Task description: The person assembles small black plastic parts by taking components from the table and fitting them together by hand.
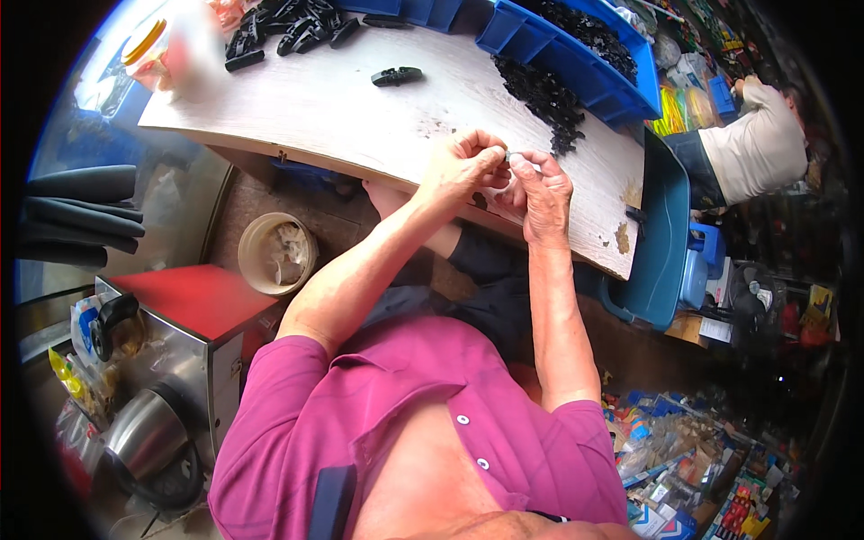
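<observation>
Over the near edge of the white-topped table (333, 117), my two hands meet fingertip to fingertip. My left hand (470, 167) is closed in a pinch, and so is my right hand (544, 193). Between their fingertips is a tiny greyish piece, too small to name and mostly covered by the fingers. Small black parts (544, 99) lie in a heap beyond my right hand. A single long black part (396, 76) rests on the tabletop past my left hand, and several similar black parts (297, 27) are piled at the far left.
Blue bins (540, 45) with black parts stand at the table's far side. A teal tub (661, 243) is at the right, with another person (756, 139) beyond. A bucket (277, 254), a red-topped cabinet (193, 297) and a kettle (148, 436) are at left. Packaged goods crowd the lower right.
</observation>
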The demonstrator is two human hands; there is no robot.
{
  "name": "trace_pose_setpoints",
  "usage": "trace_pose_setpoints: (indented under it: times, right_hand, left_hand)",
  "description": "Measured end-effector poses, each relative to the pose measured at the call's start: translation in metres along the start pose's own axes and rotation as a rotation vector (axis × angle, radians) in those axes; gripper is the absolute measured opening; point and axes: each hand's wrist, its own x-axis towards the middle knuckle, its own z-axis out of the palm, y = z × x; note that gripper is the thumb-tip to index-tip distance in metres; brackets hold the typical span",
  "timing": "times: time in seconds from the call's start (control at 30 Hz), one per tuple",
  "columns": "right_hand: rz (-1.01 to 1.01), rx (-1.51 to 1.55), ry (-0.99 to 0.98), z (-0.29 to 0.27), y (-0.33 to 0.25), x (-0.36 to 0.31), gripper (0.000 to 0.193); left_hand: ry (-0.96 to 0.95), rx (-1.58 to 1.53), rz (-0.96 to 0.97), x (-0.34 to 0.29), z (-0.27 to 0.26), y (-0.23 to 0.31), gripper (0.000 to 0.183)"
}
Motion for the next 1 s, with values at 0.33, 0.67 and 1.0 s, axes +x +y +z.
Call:
trace_pose_setpoints:
  times: [0.33, 0.67, 1.0]
  right_hand:
    - [-0.039, 0.139, 0.055, -0.003, 0.003, -0.002, 0.012]
    - [-0.034, 0.286, 0.097, 0.000, -0.007, -0.004, 0.015]
    - [-0.009, 0.380, 0.114, -0.006, -0.002, -0.008, 0.012]
  left_hand:
    - [0.729, 1.846, 0.751, 0.053, -0.097, 0.069, 0.029]
    - [0.075, 0.626, 0.489, 0.021, -0.050, 0.021, 0.024]
    - [-0.060, 0.238, 0.034, -0.001, 0.015, -0.003, 0.025]
